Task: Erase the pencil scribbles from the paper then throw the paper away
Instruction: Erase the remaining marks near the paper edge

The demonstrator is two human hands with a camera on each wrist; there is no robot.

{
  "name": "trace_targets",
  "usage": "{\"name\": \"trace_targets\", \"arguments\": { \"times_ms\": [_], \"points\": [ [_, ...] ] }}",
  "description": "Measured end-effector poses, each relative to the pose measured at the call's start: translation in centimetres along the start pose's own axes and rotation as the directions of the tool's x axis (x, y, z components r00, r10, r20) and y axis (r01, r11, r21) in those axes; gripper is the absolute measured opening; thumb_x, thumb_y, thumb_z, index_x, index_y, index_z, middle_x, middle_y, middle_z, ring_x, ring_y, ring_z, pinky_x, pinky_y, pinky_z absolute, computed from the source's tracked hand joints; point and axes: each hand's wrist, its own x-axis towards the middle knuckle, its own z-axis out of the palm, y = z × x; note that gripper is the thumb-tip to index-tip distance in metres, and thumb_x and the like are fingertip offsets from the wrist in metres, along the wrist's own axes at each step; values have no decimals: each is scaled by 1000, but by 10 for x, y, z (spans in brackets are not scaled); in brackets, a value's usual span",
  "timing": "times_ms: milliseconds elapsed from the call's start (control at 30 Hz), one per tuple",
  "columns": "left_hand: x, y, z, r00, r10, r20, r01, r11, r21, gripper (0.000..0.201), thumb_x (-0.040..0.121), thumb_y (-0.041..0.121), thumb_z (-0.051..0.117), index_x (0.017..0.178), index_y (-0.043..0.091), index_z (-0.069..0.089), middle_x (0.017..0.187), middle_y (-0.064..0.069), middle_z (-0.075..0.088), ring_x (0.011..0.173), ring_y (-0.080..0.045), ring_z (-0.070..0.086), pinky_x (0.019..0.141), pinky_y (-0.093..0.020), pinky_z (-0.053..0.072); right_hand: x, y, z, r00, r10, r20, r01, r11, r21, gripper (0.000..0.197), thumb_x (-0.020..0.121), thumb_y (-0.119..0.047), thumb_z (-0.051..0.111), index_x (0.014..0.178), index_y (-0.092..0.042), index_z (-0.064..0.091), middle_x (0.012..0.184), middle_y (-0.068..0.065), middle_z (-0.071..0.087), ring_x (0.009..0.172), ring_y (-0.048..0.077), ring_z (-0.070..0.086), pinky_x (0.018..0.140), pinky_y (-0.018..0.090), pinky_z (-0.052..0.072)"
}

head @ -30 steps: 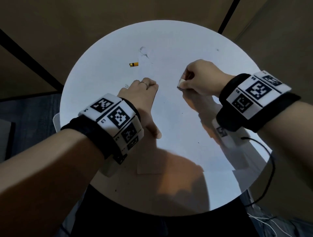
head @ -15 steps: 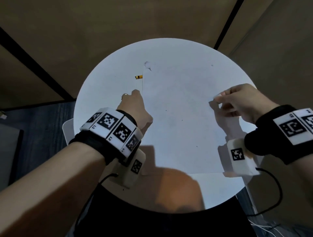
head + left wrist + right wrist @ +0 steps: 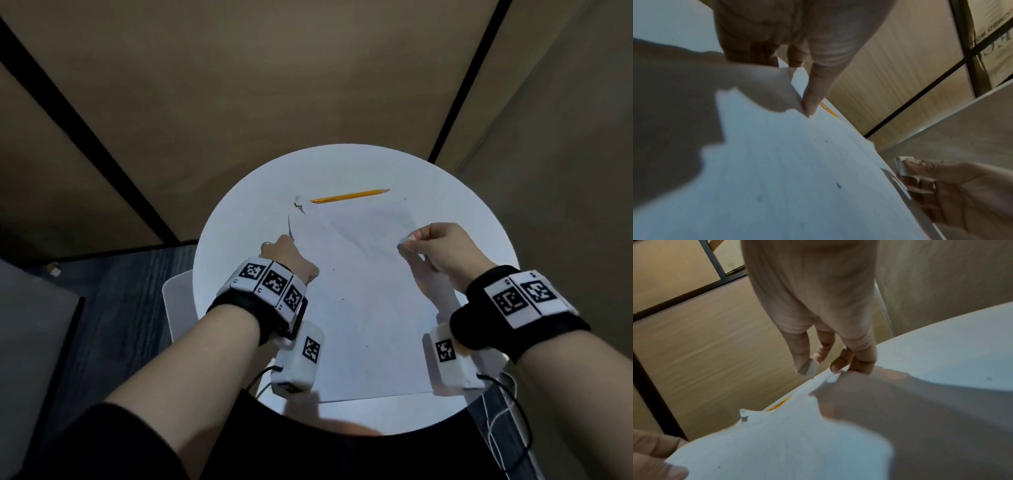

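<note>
A white sheet of paper [image 3: 359, 291] with faint marks and a torn far-left corner hangs between both hands over the round white table [image 3: 479, 219]. My left hand [image 3: 284, 253] pinches its left edge; the left wrist view has the thumb [image 3: 813, 97] on that edge of the paper [image 3: 777, 162]. My right hand [image 3: 435, 246] holds a small white eraser [image 3: 407, 240] between thumb and forefinger. Its other fingers [image 3: 838, 366] touch the right edge of the paper [image 3: 797, 443], beside the eraser [image 3: 810, 368]. The eraser [image 3: 902, 165] also shows in the left wrist view.
A yellow pencil [image 3: 349, 196] lies on the table just beyond the paper's far edge. A white chair [image 3: 178, 301] stands at the table's left, over dark floor. Cables [image 3: 513, 411] hang at the near right. Brown panelled walls rise behind the table.
My right hand left the middle of the sheet and went to its right edge with the eraser. My left hand now pinches the left edge, and the whole pencil has come into view.
</note>
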Motion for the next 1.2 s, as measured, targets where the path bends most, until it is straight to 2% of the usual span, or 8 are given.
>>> {"name": "trace_targets", "arguments": {
  "times_ms": [133, 300, 400, 600, 867, 967, 1067, 1200],
  "points": [
    [-7, 2, -9, 990, 106, -89, -115, 988, -103, 12, 88, 7, 56, 96, 13, 49, 103, -6, 52, 92, -22, 50, 70, -25, 41, -12, -4, 0, 996, -46, -82, 58, 987, 152, 9, 86, 4, 58, 80, -1, 55, 68, 5, 52, 59, 10, 53, 41, 3, 37],
    [-19, 16, -40, 931, 212, -299, -311, 887, -341, 18, 87, 6, 57, 104, 13, 56, 105, -3, 62, 92, -18, 56, 72, -20, 39, -19, -22, -16, 963, -235, -134, 256, 951, 171, 4, 86, -7, 63, 84, -8, 59, 69, -1, 59, 58, 1, 59, 60, 9, 44],
    [-29, 26, -60, 866, 282, -413, -455, 789, -414, 16, 86, 5, 58, 95, 18, 53, 98, 1, 64, 88, -17, 60, 72, -24, 48, -27, -40, -26, 905, -380, -191, 419, 874, 246, 14, 85, -8, 65, 80, -21, 60, 77, 0, 58, 79, 15, 54, 78, 25, 45],
    [-42, 35, -73, 756, 326, -567, -635, 579, -512, 29, 86, 2, 59, 79, 28, 48, 88, 3, 64, 86, -18, 63, 84, -35, 52, -50, -58, -33, 727, -605, -325, 686, 662, 303, 19, 82, -10, 66, 82, -28, 58, 77, -9, 56, 75, 7, 49, 72, 15, 40],
    [-46, 19, -52, 813, 314, -491, -567, 621, -541, 22, 86, 8, 62, 79, 27, 52, 91, -1, 65, 94, -27, 63, 90, -48, 49, -50, -37, -25, 792, -554, -258, 608, 752, 253, 24, 85, -4, 63, 81, -26, 56, 82, -10, 60, 73, 3, 50, 70, 12, 40],
    [-51, 22, -60, 771, 329, -546, -624, 561, -544, 9, 77, 20, 62, 78, 26, 55, 84, -4, 67, 83, -23, 61, 86, -49, 51, -54, -43, -29, 741, -591, -320, 669, 692, 271, 26, 86, -4, 62, 81, -29, 55, 83, -8, 57, 76, 5, 50, 71, 11, 40],
    [-53, 26, -66, 724, 336, -602, -677, 511, -529, 24, 86, 5, 62, 81, 27, 56, 80, 4, 66, 82, -21, 61, 86, -45, 52, -54, -41, -29, 734, -598, -322, 677, 681, 279, 27, 86, -2, 61, 82, -28, 57, 84, -4, 57, 82, 10, 51, 76, 17, 40],
    [-47, 18, -53, 814, 325, -481, -568, 617, -545, 26, 87, 0, 59, 82, 26, 55, 84, 4, 66, 91, -26, 63, 91, -49, 49, -47, -25, -23, 815, -527, -241, 576, 784, 234, 28, 86, -1, 60, 80, -29, 56, 87, -5, 61, 87, 14, 56, 84, 32, 44]
  ]
}}
